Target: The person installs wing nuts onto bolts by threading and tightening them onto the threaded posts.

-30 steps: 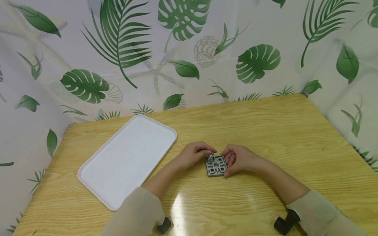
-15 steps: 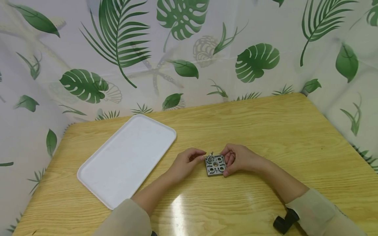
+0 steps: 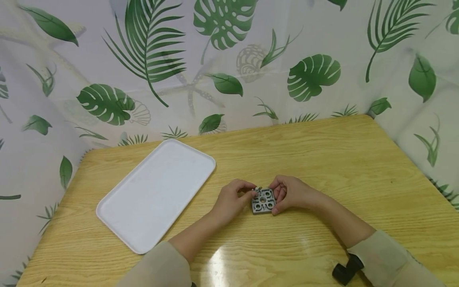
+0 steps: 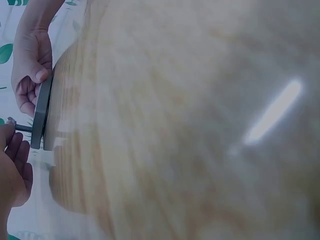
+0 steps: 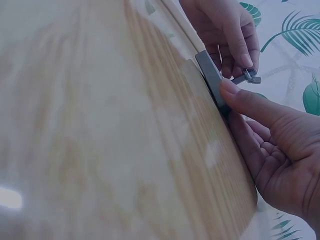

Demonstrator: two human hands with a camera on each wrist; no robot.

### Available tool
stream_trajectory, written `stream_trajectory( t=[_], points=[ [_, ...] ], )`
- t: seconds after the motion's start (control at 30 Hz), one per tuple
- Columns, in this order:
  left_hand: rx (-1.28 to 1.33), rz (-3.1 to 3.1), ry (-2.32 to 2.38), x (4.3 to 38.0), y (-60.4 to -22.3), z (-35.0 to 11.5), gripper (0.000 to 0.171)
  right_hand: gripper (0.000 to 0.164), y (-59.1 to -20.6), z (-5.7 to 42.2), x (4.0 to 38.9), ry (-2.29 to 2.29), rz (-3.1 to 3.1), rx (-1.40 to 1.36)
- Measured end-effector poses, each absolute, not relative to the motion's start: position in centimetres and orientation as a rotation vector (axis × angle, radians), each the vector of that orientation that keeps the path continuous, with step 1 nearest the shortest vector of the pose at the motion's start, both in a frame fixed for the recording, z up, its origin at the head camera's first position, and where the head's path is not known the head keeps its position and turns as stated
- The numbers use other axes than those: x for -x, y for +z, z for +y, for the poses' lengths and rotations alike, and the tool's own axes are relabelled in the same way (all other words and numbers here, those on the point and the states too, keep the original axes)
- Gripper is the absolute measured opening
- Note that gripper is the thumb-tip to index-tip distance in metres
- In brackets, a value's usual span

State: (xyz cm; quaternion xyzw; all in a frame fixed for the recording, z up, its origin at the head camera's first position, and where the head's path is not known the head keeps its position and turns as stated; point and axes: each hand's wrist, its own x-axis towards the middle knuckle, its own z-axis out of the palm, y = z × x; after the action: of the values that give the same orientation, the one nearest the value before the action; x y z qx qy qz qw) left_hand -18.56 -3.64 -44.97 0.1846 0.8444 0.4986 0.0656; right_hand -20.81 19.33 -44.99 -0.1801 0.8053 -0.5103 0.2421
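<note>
A square grey metal plate (image 3: 264,206) with several round holes lies on the table. My right hand (image 3: 295,193) pinches it by its right side, thumb at the near corner and fingers at the far one. From the plate's far left corner rises a small metal bolt (image 5: 251,76) with a crosspiece on top. My left hand (image 3: 231,202) pinches the top of this bolt between thumb and forefinger; in the left wrist view its shaft (image 4: 23,128) shows between the fingertips and the plate. The bolt's lower end is hidden.
Left of the hands a white rectangular tray (image 3: 154,195) lies slanted on the wooden table (image 3: 322,151). A leaf-patterned cloth (image 3: 265,87) hangs behind the table and at its sides. A black wrist mount (image 3: 347,271) is below the right sleeve.
Half a second ago the left hand was drawn back left, off the bolt; now its fingers are on it again. The bolt's crosspiece appears turned. The right hand and plate stay nearly still.
</note>
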Motion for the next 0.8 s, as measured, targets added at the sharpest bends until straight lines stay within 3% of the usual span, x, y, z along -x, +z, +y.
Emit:
stream_trajectory(
  t=[0.8],
  points=[
    [-0.523,2.406,1.499,20.5,-45.1,-3.9,0.018,0.067,-45.5,19.6,21.0,-1.381,2.205,0.482]
  ],
)
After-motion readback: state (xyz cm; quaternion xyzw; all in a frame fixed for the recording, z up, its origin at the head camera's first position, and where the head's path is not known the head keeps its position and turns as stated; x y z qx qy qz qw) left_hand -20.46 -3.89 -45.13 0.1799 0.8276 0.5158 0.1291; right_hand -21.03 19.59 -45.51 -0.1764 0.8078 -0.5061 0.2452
